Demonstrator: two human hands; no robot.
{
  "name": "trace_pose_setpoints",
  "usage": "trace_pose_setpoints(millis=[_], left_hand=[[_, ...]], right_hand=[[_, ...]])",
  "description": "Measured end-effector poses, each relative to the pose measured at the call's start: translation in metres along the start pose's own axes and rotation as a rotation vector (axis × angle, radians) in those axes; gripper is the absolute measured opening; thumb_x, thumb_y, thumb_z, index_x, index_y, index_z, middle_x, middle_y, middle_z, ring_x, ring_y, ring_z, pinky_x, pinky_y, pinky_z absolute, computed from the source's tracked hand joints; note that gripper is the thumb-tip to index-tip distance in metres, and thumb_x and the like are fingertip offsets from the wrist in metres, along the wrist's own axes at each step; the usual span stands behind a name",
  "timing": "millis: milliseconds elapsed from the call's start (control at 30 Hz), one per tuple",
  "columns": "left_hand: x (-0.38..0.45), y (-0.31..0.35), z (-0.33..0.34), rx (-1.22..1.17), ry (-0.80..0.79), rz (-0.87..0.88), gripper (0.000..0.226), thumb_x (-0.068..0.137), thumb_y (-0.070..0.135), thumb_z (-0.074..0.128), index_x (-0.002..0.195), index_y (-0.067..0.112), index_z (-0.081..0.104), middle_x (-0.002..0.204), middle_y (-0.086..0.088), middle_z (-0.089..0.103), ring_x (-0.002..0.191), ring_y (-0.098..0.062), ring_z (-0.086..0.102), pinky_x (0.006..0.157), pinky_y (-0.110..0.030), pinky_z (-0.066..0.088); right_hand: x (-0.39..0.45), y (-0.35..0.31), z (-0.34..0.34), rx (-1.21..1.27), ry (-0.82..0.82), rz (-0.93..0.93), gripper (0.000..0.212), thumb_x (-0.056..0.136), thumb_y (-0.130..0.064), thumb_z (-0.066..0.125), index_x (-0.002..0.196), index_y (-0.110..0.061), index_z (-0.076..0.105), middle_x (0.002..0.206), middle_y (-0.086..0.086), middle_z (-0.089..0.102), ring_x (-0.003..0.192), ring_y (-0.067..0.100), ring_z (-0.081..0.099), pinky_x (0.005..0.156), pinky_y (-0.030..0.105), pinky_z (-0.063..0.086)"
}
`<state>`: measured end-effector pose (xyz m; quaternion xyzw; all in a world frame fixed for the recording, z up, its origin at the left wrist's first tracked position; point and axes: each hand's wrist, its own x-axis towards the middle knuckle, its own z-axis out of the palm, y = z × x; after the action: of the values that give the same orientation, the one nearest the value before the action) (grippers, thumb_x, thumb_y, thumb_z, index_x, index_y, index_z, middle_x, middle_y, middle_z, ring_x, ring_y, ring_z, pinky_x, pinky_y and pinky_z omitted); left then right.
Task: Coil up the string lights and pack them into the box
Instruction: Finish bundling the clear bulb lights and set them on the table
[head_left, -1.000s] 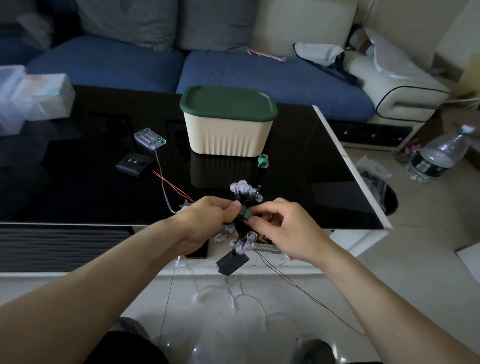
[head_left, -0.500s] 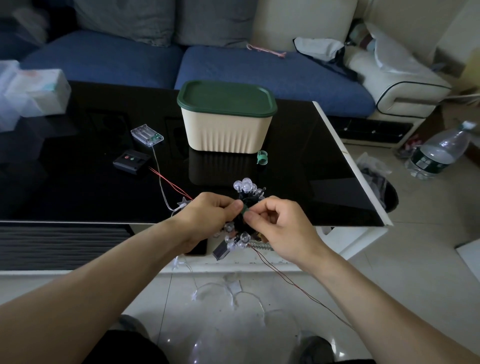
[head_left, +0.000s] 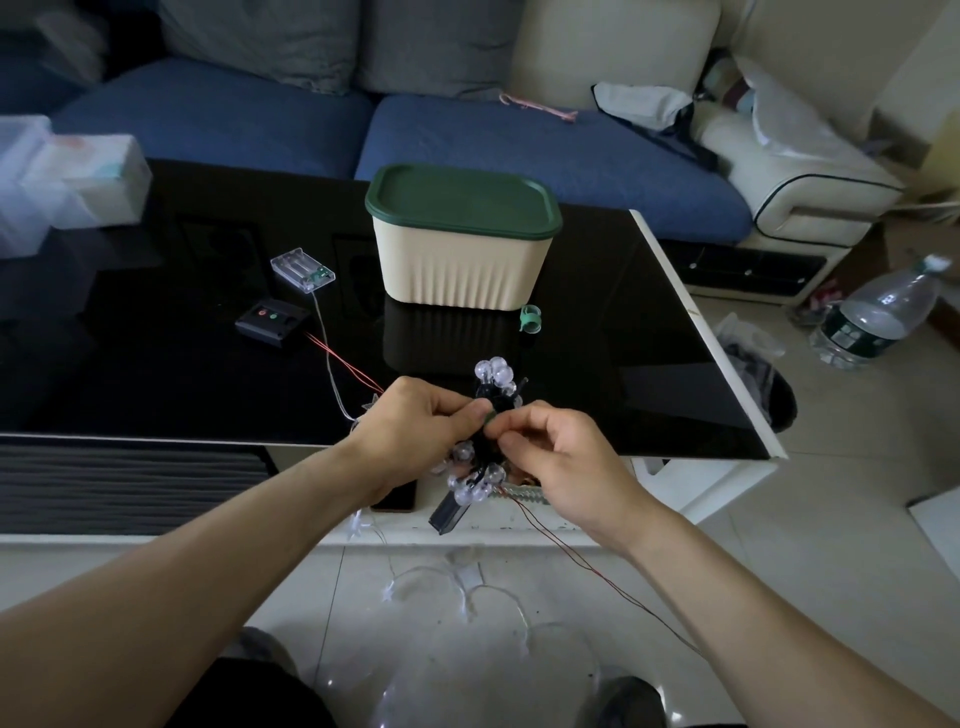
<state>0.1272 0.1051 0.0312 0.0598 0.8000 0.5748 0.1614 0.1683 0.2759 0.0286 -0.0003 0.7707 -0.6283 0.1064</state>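
A coiled bundle of string lights (head_left: 493, 376) with clear round bulbs and black wire hangs between my hands over the table's front edge. My left hand (head_left: 415, 431) grips the bundle's middle. My right hand (head_left: 550, 457) pinches a small green tie at the same spot. A black battery pack (head_left: 449, 514) dangles below the bundle. The cream box (head_left: 457, 270) with its green lid on stands behind, on the black table (head_left: 156, 374).
A clear battery holder (head_left: 303, 270) and a black controller (head_left: 271, 322) lie left of the box, with thin wires trailing to the front edge. A second green tie (head_left: 530, 318) sits by the box. More clear lights (head_left: 467, 587) lie on the floor. A bottle (head_left: 878, 312) stands right.
The bundle and both hands rose slightly toward the table edge. The dangling black pack swung a little. Both hands keep their hold at the green tie.
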Motion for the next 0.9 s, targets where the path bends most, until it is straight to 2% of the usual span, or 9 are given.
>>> trace_pose_setpoints(millis=[133, 233, 300, 467, 533, 600, 667, 733, 900], left_hand=[[0.000, 0.000, 0.000, -0.077, -0.020, -0.055, 0.031, 0.098, 0.030, 0.059, 0.082, 0.012, 0.078, 0.057, -0.004, 0.065, 0.048, -0.007, 0.056, 0.055, -0.020, 0.043], [-0.005, 0.004, 0.001, -0.139, -0.073, -0.063, 0.045, 0.097, 0.043, 0.055, 0.078, 0.007, 0.075, 0.057, -0.012, 0.063, 0.048, -0.013, 0.056, 0.057, -0.022, 0.044], [-0.008, 0.006, 0.004, -0.134, -0.116, -0.036, 0.051, 0.094, 0.050, 0.054, 0.082, 0.005, 0.075, 0.055, -0.012, 0.062, 0.048, -0.014, 0.057, 0.058, -0.019, 0.046], [-0.005, 0.000, 0.001, -0.155, -0.101, -0.048, 0.039, 0.091, 0.043, 0.062, 0.092, 0.008, 0.078, 0.065, -0.012, 0.067, 0.053, -0.012, 0.059, 0.067, -0.027, 0.048], [-0.003, -0.004, -0.001, -0.186, -0.098, -0.065, 0.035, 0.090, 0.039, 0.064, 0.093, 0.007, 0.078, 0.075, -0.012, 0.073, 0.067, -0.015, 0.068, 0.078, -0.032, 0.053], [0.000, -0.007, -0.001, -0.200, -0.074, -0.084, 0.032, 0.090, 0.035, 0.066, 0.094, 0.005, 0.078, 0.081, -0.011, 0.075, 0.077, -0.019, 0.072, 0.084, -0.034, 0.055], [0.002, -0.009, 0.003, -0.209, -0.042, -0.109, 0.033, 0.092, 0.031, 0.065, 0.088, 0.001, 0.076, 0.066, -0.007, 0.069, 0.059, -0.015, 0.065, 0.071, -0.033, 0.052], [0.003, -0.009, 0.007, -0.190, -0.032, -0.118, 0.038, 0.094, 0.031, 0.063, 0.083, -0.003, 0.073, 0.055, -0.006, 0.058, 0.046, -0.013, 0.052, 0.063, -0.029, 0.045], [0.005, -0.004, 0.018, -0.136, 0.020, -0.111, 0.045, 0.098, 0.032, 0.057, 0.073, -0.004, 0.068, 0.051, -0.006, 0.052, 0.041, -0.016, 0.047, 0.051, -0.025, 0.042]], right_hand=[[0.001, -0.004, 0.006, -0.010, 0.027, 0.019, 0.020, 0.100, 0.003, 0.052, 0.095, -0.009, 0.067, 0.097, 0.018, 0.057, 0.071, 0.025, 0.051, 0.060, 0.024, 0.046], [0.001, -0.009, 0.007, -0.069, 0.064, 0.008, 0.020, 0.102, -0.003, 0.051, 0.100, -0.014, 0.068, 0.110, 0.026, 0.063, 0.087, 0.049, 0.058, 0.081, 0.052, 0.056], [0.000, -0.011, 0.007, -0.105, 0.065, 0.023, 0.021, 0.103, -0.007, 0.051, 0.101, -0.019, 0.068, 0.111, 0.034, 0.063, 0.097, 0.054, 0.058, 0.088, 0.064, 0.047], [0.000, -0.011, 0.004, -0.136, 0.047, 0.004, 0.018, 0.103, -0.008, 0.052, 0.103, -0.015, 0.068, 0.111, 0.030, 0.064, 0.085, 0.043, 0.059, 0.082, 0.054, 0.051], [-0.001, -0.010, 0.002, -0.107, 0.007, 0.017, 0.017, 0.102, -0.005, 0.053, 0.101, -0.015, 0.067, 0.107, 0.034, 0.062, 0.081, 0.042, 0.055, 0.078, 0.055, 0.050], [-0.002, -0.008, -0.001, -0.082, -0.035, 0.031, 0.015, 0.099, -0.002, 0.057, 0.104, -0.013, 0.066, 0.094, 0.025, 0.061, 0.077, 0.033, 0.051, 0.072, 0.043, 0.046], [-0.001, -0.006, -0.003, -0.054, -0.038, 0.039, 0.019, 0.093, 0.001, 0.065, 0.106, -0.013, 0.064, 0.093, 0.009, 0.063, 0.077, 0.020, 0.056, 0.072, 0.033, 0.049], [0.001, -0.002, -0.005, -0.056, 0.021, 0.024, 0.019, 0.089, -0.001, 0.071, 0.102, -0.013, 0.065, 0.092, 0.001, 0.066, 0.078, 0.012, 0.061, 0.073, 0.025, 0.053], [0.003, 0.004, -0.010, -0.199, 0.135, -0.078, 0.005, 0.087, -0.016, 0.077, 0.086, -0.015, 0.073, 0.068, -0.007, 0.068, 0.059, 0.001, 0.060, 0.060, 0.018, 0.049]])
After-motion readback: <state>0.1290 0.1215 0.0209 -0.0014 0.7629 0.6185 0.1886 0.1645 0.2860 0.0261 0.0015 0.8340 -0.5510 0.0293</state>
